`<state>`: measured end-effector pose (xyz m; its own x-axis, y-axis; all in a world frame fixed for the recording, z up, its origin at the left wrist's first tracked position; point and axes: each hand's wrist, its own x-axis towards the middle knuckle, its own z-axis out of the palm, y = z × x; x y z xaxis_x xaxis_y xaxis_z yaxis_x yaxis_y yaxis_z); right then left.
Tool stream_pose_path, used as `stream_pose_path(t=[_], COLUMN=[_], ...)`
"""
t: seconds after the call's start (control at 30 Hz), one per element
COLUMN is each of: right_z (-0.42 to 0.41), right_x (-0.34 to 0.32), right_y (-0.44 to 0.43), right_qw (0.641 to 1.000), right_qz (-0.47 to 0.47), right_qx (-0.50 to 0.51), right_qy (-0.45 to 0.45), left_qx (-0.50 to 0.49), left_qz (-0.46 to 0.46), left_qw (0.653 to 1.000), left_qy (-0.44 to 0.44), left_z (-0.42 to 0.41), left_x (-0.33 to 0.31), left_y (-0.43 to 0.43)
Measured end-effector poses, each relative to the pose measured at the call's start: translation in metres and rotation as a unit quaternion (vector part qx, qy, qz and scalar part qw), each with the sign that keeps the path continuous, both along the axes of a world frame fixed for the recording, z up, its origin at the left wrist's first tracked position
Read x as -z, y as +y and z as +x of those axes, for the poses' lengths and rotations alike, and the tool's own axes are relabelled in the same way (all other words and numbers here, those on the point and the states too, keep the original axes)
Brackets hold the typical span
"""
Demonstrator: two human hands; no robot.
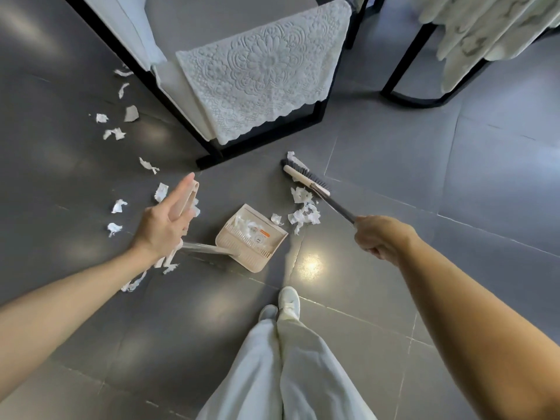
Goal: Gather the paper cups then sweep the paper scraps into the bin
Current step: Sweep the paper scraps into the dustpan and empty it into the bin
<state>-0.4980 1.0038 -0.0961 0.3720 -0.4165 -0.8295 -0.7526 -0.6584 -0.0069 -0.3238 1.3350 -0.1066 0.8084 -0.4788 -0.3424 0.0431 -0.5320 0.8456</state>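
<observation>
My right hand (383, 237) grips the dark handle of a broom, and the broom head (306, 177) rests on the grey floor. A pile of white paper scraps (304, 213) lies just in front of the bristles. The beige dustpan (253, 239) stands on the floor left of that pile, its mouth toward the pile, with a few scraps inside. My left hand (165, 221) holds the beige top of the dustpan handle (192, 192), fingers stretched along it. More scattered scraps (118, 206) trail across the floor to the left.
A black-framed chair (260, 137) draped with a white lace cloth stands just behind the dustpan. A second black frame with pale fabric (424, 98) is at the back right. My legs and white shoes (288, 301) are below the dustpan.
</observation>
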Motion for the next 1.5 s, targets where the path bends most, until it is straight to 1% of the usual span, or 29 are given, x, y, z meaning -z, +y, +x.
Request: stream_pose_path(t=[0.07,0.23,0.33,0.43,0.5,0.53,0.63,0.67,0.73,0.8,0.87,0.93,1.03,1.1,1.27,1.33,1.43,1.5], right_z=[-0.017,-0.048,-0.039,-0.015,-0.001,0.002,-0.003,-0.010,-0.026,-0.043,-0.060,-0.074,-0.093,-0.102,-0.109,-0.110,-0.108,-0.102], right_x=[-0.012,-0.048,-0.053,-0.044,-0.029,-0.019,0.013,0.020,0.028,0.024,0.012,-0.008,-0.038,-0.046,-0.030,-0.019,-0.004,0.001], right_y=[-0.011,-0.039,-0.027,-0.001,0.023,0.039,0.093,0.110,0.141,0.164,0.174,0.174,0.175,0.178,0.182,0.187,0.208,0.228], right_qw=[1.000,0.990,0.991,0.987,0.984,0.982,0.978,0.975,0.965,0.949,0.923,0.907,0.897,0.888,0.874,0.879,0.907,0.918], right_qz=[0.028,0.075,0.063,0.057,0.057,0.060,0.078,0.086,0.100,0.141,0.187,0.202,0.202,0.195,0.153,0.132,0.100,0.103], right_qx=[0.011,0.122,0.119,0.139,0.159,0.168,0.186,0.199,0.237,0.280,0.333,0.367,0.388,0.408,0.448,0.446,0.401,0.375], right_qy=[0.009,-0.003,-0.028,-0.054,-0.061,-0.059,-0.050,-0.050,-0.043,-0.033,-0.042,-0.047,-0.063,-0.079,-0.111,-0.108,-0.083,-0.070], left_qx=[0.001,0.029,0.071,0.093,0.084,0.080,0.074,0.072,0.092,0.118,0.137,0.140,0.131,0.128,0.170,0.174,0.186,0.190], left_qz=[0.000,-0.030,-0.029,-0.023,-0.013,-0.017,-0.074,-0.081,-0.077,-0.080,-0.060,-0.050,-0.058,-0.056,-0.036,-0.017,-0.020,-0.012], left_qw=[1.000,0.999,0.996,0.994,0.994,0.995,0.994,0.994,0.992,0.989,0.989,0.989,0.990,0.990,0.984,0.983,0.981,0.980], left_qy=[-0.003,-0.029,-0.046,-0.058,-0.065,-0.058,0.009,0.021,0.026,0.029,0.004,-0.012,-0.009,-0.017,-0.041,-0.053,-0.049,-0.063], left_z=[0.001,-0.001,-0.001,0.000,0.006,0.010,0.025,0.028,0.031,0.031,0.030,0.032,0.033,0.033,0.028,0.024,0.019,0.020], left_x=[-0.004,-0.004,-0.005,-0.002,0.000,0.002,0.007,0.008,0.010,0.012,0.012,0.011,0.009,0.007,-0.002,-0.004,-0.003,0.000], left_y=[-0.005,-0.020,-0.023,-0.022,-0.020,-0.019,-0.016,-0.016,-0.019,-0.022,-0.021,-0.018,-0.012,-0.010,0.004,0.014,0.028,0.032])
